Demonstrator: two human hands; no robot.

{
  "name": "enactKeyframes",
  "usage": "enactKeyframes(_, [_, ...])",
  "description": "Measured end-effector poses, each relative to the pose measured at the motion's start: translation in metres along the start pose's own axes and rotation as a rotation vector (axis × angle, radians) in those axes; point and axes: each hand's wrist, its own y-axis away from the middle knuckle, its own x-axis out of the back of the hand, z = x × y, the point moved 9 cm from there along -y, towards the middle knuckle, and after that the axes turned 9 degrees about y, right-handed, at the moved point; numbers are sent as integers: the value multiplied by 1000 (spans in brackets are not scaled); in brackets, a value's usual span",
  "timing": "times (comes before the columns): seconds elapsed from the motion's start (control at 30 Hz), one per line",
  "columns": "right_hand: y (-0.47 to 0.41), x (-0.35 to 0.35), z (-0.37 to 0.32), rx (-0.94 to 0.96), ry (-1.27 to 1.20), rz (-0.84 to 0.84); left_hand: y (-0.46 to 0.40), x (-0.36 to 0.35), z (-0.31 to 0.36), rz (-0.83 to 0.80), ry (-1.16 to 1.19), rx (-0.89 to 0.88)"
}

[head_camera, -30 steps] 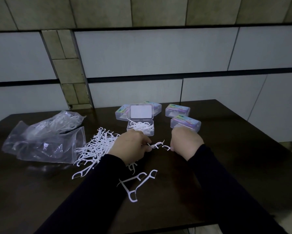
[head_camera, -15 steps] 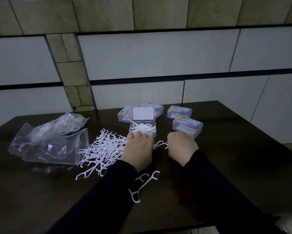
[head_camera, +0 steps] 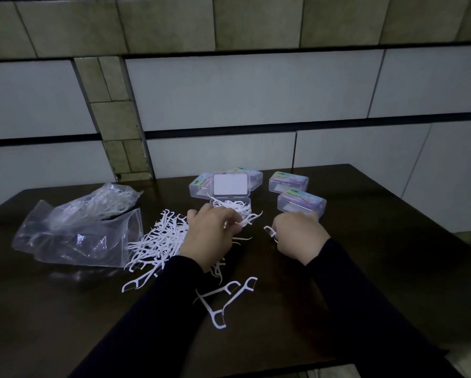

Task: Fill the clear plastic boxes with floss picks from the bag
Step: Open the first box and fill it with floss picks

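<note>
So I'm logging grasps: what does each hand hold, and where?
Left hand pinches a floss pick by its handle; right hand holds another pick, grip point hidden.

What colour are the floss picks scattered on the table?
White, seen in the head view: the floss picks stand out against the dark brown table.

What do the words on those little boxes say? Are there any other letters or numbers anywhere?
Nothing here can be read.
Closed boxes: the near right closed box, far right closed box and two closed boxes at the back have colourful labels, but the print is too small and blurred.
Open box: the white card in its lid looks blank.
Plastic bag: no print shows.
</note>
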Motion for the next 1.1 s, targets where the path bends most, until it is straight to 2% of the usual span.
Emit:
enactKeyframes(0.2, [0, -3, 16, -159, 5, -153, -1, -1, -1, -13, 38, 25])
enactKeyframes(0.4, [3, -8, 30, -246, -69, -138, -2, -4, 0, -25, -3, 5])
enactKeyframes(0.6, [2, -13, 12, -111, 120, -113, -2, -7, 0, -44, -32, 5])
enactKeyframes(0.8, [-6, -13, 6, -87, 91, -66, -1, -5, 2, -17, -27, 0])
enactKeyframes(0.97, [-8, -9, 14, -124, 111, -97, -2, -1, -3, 29, 24, 29])
enactKeyframes(1.1, [-5, -5, 20, -142, 18, -54, -2, -3, -4, 24, 28, 9])
